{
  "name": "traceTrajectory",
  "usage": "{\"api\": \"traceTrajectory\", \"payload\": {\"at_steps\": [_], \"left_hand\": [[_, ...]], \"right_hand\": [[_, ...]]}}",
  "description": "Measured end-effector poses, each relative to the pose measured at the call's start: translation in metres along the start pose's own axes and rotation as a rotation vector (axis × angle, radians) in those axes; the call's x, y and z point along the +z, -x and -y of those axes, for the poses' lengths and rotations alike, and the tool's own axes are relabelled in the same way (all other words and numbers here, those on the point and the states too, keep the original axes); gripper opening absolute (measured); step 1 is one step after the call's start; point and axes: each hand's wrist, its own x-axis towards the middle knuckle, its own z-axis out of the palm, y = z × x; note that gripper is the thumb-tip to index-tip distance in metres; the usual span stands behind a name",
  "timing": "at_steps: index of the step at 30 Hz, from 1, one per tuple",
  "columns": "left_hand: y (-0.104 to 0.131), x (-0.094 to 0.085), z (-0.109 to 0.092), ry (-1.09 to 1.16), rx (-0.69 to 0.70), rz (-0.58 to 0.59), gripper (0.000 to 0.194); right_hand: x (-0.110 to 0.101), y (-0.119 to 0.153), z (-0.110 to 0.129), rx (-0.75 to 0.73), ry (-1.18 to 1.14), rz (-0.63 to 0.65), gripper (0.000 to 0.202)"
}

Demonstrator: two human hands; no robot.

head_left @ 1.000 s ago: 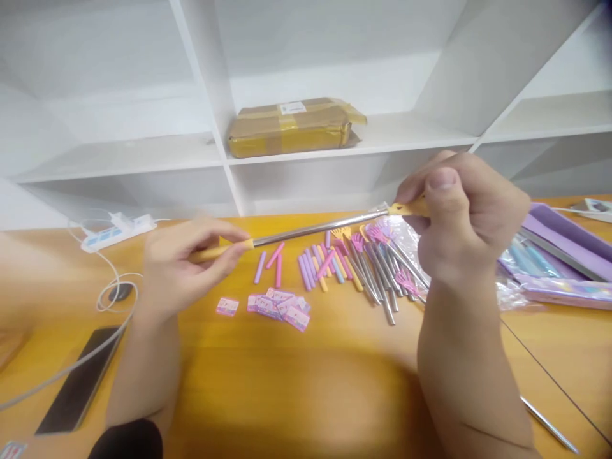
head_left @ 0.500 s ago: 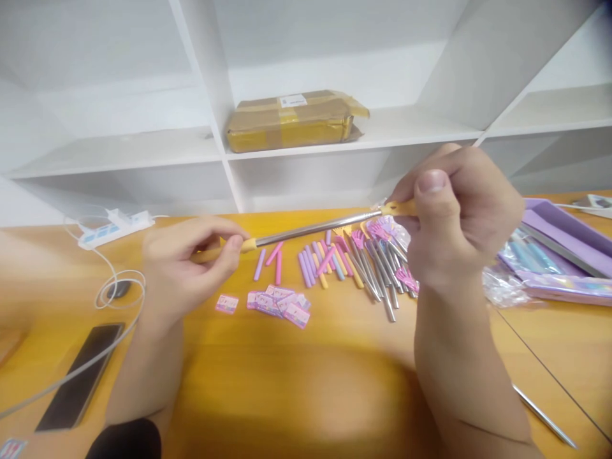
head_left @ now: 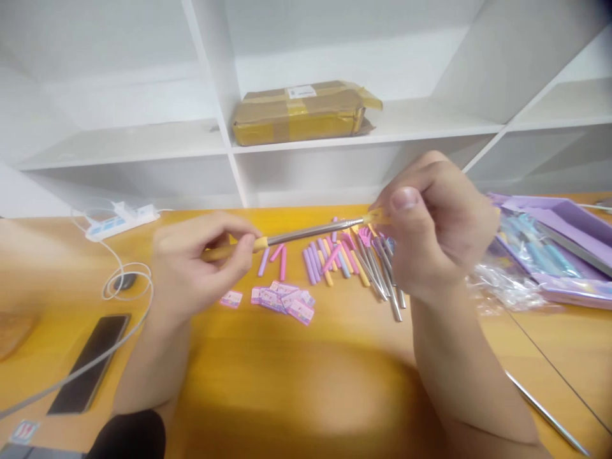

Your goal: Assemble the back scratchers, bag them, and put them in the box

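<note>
Raised over the table, a back scratcher (head_left: 313, 231) with a silver rod stretches between my two hands. My left hand (head_left: 203, 261) is closed round its yellow handle, thumb and fingers pinching near the rod's end. The yellow head end is in my right hand (head_left: 430, 229), whose fingers cover most of it. Behind and below the rod lie loose purple, pink, yellow and blue handles (head_left: 313, 262). Beside them is a pile of silver rods (head_left: 377, 271) with pink and yellow hand-shaped heads, partly hidden by my right hand. Small pink printed cards (head_left: 282, 298) lie nearer me.
A taped carton (head_left: 301, 115) sits on the white shelf behind. To the right are an open purple box (head_left: 568, 236), crumpled clear plastic (head_left: 507, 287) and a lone metal rod (head_left: 545, 411). A phone (head_left: 90, 363), a cable and a power strip (head_left: 122, 223) lie left.
My hands have come closer together, my right hand moving left, and the visible silver rod between them is shorter. Both hands keep hold of the back scratcher. The view has shifted slightly.
</note>
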Motion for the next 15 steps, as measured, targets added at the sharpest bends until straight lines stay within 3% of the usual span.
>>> {"api": "traceTrajectory", "payload": {"at_steps": [9,15], "left_hand": [[0.002,0.009,-0.01,0.014,-0.023,0.023,0.007],[0.002,0.005,-0.014,0.007,-0.053,0.063,0.009]], "right_hand": [[0.016,0.012,0.006,0.067,-0.024,0.055,0.025],[0.021,0.017,0.01,0.023,0.01,0.059,0.02]]}}
